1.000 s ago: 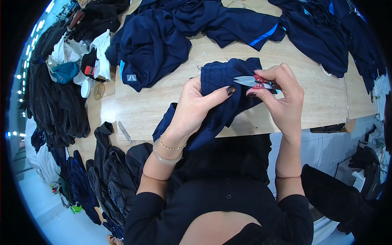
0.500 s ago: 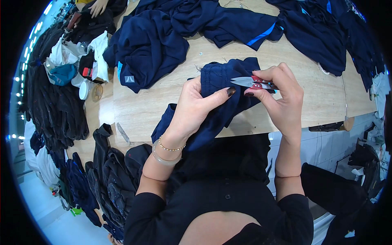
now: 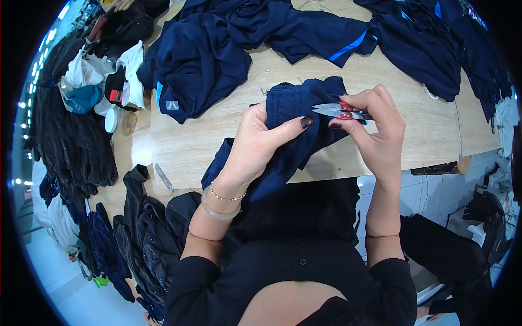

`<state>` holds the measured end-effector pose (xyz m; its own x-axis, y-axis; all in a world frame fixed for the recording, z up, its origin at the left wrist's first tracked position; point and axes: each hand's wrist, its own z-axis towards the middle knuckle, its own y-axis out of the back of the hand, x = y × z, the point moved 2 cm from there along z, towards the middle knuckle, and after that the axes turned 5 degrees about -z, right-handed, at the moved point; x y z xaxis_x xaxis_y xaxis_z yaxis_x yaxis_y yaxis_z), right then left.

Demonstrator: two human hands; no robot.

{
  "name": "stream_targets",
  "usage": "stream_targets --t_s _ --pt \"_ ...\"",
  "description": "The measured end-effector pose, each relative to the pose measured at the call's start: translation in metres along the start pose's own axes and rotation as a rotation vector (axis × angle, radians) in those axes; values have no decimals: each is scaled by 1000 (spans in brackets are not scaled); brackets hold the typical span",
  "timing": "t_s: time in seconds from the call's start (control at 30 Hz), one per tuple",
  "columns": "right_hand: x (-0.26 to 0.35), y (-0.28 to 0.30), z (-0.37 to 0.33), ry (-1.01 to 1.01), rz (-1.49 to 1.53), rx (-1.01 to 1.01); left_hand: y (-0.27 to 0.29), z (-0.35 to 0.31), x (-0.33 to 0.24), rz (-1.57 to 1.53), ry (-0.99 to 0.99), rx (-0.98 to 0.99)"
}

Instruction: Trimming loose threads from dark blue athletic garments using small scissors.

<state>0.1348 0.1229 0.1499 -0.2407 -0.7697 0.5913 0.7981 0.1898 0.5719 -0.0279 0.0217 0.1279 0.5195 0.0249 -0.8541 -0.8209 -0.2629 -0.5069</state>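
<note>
My left hand point(image 3: 272, 133) grips a navy garment point(image 3: 291, 146) by its gathered, stitched edge, thumb on top and the fingers hidden under the cloth. Loose threads stick out at the far end of that edge. In my right hand point(image 3: 375, 122) is a pair of thread snips point(image 3: 346, 111) with red grips, pinched between thumb and fingers. The pointed blades lie over the garment, aimed left, a little to the right of my left thumb. Part of the garment hangs over the table's near edge.
Navy garments with light-blue stripes point(image 3: 204, 60) are heaped along the far side of the table point(image 3: 206, 146). At left stand a white round lid point(image 3: 112, 120), white cloths and piles of black garments point(image 3: 70, 125). Another person's hand point(image 3: 120, 5) shows at the upper left.
The snips have shifted slightly right, and their blades have come closer together. My left hand and the garment have barely moved. The other person's hand at the upper left has moved up.
</note>
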Motion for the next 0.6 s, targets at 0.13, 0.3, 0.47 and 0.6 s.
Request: stream_targets --t_s 0.13,0.3,0.47,0.6 --pt "2 -4 1 14 -2 1 -1 0 0 -24 -1 16" --pt "1 -4 3 12 -13 7 0 0 1 -8 5 20" --pt "-1 2 5 -85 88 19 1 0 -4 18 9 19" --pt "-28 0 41 -165 676 -46 -5 3 -22 423 144 281"
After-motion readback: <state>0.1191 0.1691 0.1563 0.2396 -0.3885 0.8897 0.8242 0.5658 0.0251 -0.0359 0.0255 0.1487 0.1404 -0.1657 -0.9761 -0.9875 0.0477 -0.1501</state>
